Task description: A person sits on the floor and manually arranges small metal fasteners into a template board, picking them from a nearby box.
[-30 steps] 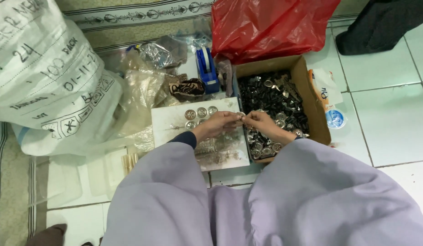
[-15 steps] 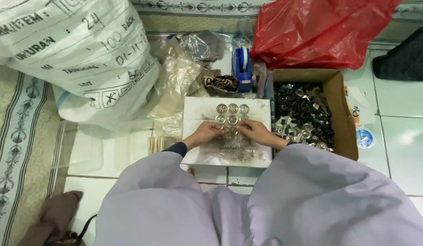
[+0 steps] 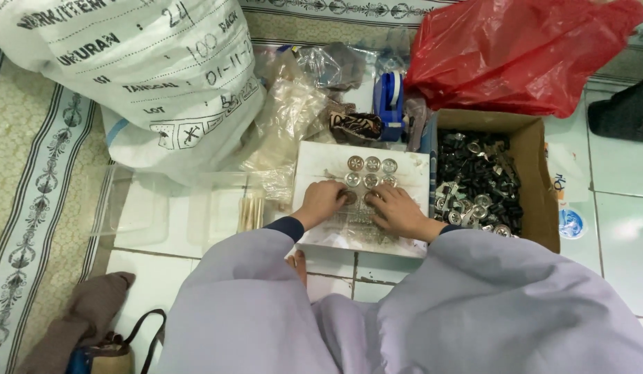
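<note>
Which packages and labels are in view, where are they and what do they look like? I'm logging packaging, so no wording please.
Big white woven sack: top left on the floor, bulging, black print.
Red plastic bag: top right, crumpled, glossy.
Brown cardboard box: right of the hands, open, filled with small black and silver metal parts.
Clear plastic bags: centre top, crinkled, heaped.
Round blue-and-white label: right of the box, on the tiles.

There is just one camera, worn on the person's head. It looks almost straight down, close over the lap, at the white board (image 3: 363,187) on the tiled floor (image 3: 616,235). The cardboard box (image 3: 536,187) sits toward the right.
</note>
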